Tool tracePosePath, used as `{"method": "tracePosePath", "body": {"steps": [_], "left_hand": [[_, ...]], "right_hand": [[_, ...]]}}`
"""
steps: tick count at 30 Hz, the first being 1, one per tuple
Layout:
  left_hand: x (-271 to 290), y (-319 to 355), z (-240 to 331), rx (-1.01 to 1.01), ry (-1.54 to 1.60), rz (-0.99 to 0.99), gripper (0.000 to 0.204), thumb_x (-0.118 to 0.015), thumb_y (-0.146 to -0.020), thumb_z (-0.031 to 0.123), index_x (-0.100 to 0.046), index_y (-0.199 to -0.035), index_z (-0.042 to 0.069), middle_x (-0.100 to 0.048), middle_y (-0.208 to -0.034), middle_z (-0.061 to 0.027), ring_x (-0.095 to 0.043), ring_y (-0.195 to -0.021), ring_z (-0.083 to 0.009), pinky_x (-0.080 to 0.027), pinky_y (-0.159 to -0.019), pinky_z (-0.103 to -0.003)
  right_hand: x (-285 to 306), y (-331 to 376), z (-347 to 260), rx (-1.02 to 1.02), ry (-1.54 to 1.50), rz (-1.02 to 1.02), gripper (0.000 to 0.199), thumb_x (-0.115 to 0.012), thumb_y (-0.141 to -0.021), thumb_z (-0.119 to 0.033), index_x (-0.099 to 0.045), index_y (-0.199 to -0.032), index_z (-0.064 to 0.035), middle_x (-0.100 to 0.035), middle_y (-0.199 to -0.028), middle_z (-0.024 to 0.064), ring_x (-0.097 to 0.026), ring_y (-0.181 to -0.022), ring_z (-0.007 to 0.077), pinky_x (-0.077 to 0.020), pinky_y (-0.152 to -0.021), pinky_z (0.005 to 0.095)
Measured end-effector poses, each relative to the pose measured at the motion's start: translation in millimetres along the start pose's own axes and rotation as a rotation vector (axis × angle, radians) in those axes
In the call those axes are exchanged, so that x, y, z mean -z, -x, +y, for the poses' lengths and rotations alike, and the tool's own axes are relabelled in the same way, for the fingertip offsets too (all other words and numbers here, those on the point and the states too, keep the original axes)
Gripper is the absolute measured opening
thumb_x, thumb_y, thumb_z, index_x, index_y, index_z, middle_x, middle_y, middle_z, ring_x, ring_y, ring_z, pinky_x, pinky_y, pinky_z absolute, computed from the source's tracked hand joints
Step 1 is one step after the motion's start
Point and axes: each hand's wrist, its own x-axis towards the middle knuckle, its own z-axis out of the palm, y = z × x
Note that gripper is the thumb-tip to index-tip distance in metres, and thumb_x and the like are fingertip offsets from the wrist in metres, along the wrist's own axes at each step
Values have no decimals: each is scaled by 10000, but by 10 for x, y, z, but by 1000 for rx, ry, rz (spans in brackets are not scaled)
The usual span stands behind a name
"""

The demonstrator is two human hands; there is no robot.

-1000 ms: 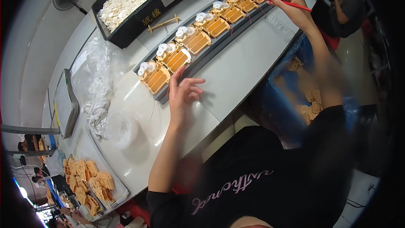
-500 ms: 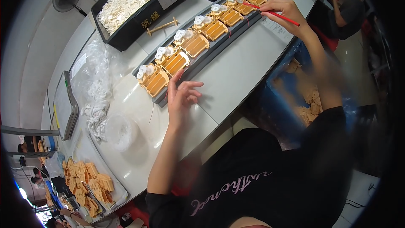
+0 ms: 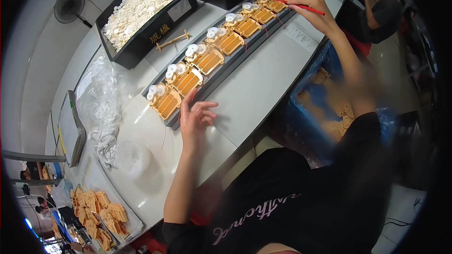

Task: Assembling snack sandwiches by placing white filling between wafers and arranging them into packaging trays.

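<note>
I find the rail (image 3: 223, 74) matt dark grey, apparently plastic; the yellow housings (image 3: 227, 43) on it are smooth plastic with slight gloss, their gears (image 3: 214, 33) white and translucent plastic. Above the rail, my right hand (image 3: 317, 20) holds a glossy red stick (image 3: 310, 9). Beyond the rail I record a smooth black plastic bin (image 3: 134, 56); beneath it, a glossy white tabletop (image 3: 254, 87).

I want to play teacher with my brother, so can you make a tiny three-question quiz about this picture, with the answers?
1. Which grip holds the red stick?
2. True or false: the black tub nearest the fan is full of red pieces.
3. Fill in: between that tub and the orange trays lies a ____.

Key:
1. The right grip.
2. False; it holds white pieces.
3. tan stick
</note>
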Motion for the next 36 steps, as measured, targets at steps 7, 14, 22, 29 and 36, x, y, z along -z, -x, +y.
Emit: {"method": "tracePosePath", "body": {"steps": [7, 14, 22, 29, 36], "left_hand": [[-2, -9, -8, -6, -17, 9, 586, -469, -887, 243, -288, -1404, 34, -631, -1003, -155, -592, -724, -111, -442, -621, -209], [25, -6, -28, -8, -23, 23, 581, -475, -889, 253, -298, -1399, 38, -630, -1001, -157, -592, -720, -114, -441, -618, -210], [12, -11, -26, -5, -27, 31, 576, -484, -893, 261, -307, -1397, 45, -631, -1000, -155, -590, -718, -117, -439, -620, -216], [-19, -27, -10, -7, -3, 10, 575, -487, -896, 263, -308, -1395, 40, -631, -998, -156, -591, -715, -117, -439, -618, -215], [36, 12, -31, -4, -16, 38, 569, -483, -894, 256, -312, -1395, 48, -632, -997, -155, -590, -714, -115, -437, -619, -214]], "right_hand": [[-6, 9, 44, -73, -34, 3, 207, -636, -868, -173, -720, -1004, -42, -704, -991, 119, -672, -922, 206, -519, -823, 282], [-9, -53, 42, -118, -41, -2, 200, -648, -858, -139, -710, -1013, -28, -704, -986, 117, -670, -923, 202, -510, -834, 273], [60, -4, 93, -148, -41, -26, 208, -648, -860, -147, -709, -1026, -36, -706, -989, 113, -668, -935, 197, -507, -840, 274], [327, -1, 249, -87, 57, 4, 211, -646, -862, -157, -709, -1024, -38, -705, -1000, 109, -666, -949, 203, -505, -841, 273], [25, -100, 545, -190, 37, 94, 233, -640, -867, -190, -708, -1028, -36, -702, -1012, 125, -664, -968, 202, -496, -861, 276]]}}
